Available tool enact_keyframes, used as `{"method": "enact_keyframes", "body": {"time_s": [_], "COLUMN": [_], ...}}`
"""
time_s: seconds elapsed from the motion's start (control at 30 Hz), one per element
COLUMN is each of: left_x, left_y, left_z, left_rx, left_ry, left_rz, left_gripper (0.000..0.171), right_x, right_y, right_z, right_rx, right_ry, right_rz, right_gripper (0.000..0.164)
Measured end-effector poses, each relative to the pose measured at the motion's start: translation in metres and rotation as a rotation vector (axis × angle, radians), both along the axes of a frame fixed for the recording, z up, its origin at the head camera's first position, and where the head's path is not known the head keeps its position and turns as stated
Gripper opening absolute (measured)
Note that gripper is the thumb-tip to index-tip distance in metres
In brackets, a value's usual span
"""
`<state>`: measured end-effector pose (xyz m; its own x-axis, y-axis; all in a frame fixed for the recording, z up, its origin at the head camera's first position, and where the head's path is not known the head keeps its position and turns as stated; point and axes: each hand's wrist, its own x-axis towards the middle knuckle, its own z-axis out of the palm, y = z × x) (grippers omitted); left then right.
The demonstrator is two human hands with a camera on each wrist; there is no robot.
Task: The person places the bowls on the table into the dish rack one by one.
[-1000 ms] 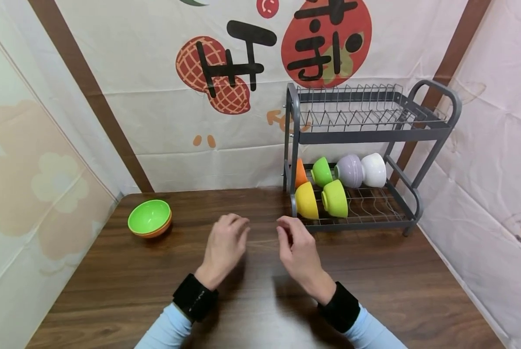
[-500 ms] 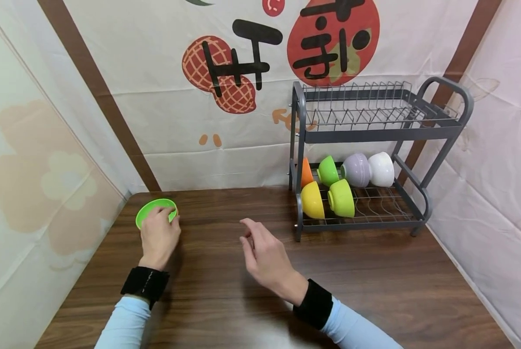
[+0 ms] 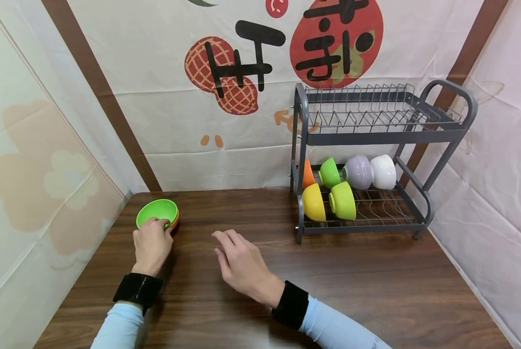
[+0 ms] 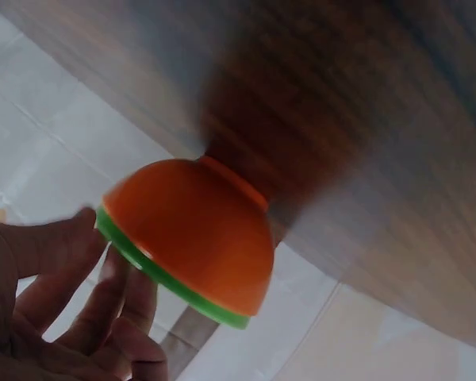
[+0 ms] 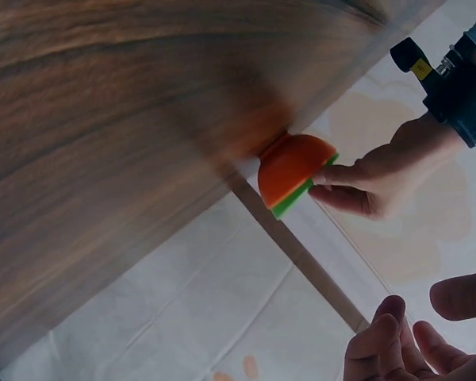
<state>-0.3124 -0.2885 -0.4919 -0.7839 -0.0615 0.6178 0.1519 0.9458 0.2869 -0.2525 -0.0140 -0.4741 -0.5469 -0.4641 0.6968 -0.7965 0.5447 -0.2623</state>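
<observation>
A green bowl [image 3: 156, 209] sits nested inside an orange bowl [image 4: 194, 226] on the table's left side. My left hand [image 3: 151, 246] pinches the green bowl at its near rim, thumb outside and fingers reaching inside, as the left wrist view shows. Only the green rim protrudes above the orange bowl there. Over the middle of the table, my right hand [image 3: 244, 265] hovers with loosely bent fingers and holds nothing. In the right wrist view its fingers [image 5: 373, 341] are apart from the bowls.
A two-tier grey dish rack [image 3: 373, 139] stands at the back right. Its lower shelf bears several tilted bowls, including a yellow bowl [image 3: 314, 202], a lime bowl [image 3: 343, 201] and a white bowl [image 3: 384, 172]. Printed cloth walls [image 3: 168, 167] border the wooden table [image 3: 225, 208].
My left hand has moved left from mid-table to the stacked bowls and now grips the green rim. My right hand has shifted left, away from the rack. The view has turned slightly.
</observation>
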Motion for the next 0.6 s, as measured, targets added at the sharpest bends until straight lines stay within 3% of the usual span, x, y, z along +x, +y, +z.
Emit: {"method": "enact_keyframes", "body": {"time_s": [0.37, 0.6], "left_x": [0.0, 0.0], "left_y": [-0.01, -0.011], "left_z": [-0.008, -0.003], "left_rx": [0.008, 0.098], "left_ry": [0.028, 0.021], "left_rz": [-0.03, -0.001], "left_gripper": [0.014, 0.013], "right_x": [-0.002, -0.003], "right_y": [-0.015, -0.015], "right_z": [-0.016, -0.019], "right_rx": [0.071, 0.093], "right_ry": [-0.015, -0.034], "right_rz": [-0.014, -0.015], "right_gripper": [0.035, 0.038]}}
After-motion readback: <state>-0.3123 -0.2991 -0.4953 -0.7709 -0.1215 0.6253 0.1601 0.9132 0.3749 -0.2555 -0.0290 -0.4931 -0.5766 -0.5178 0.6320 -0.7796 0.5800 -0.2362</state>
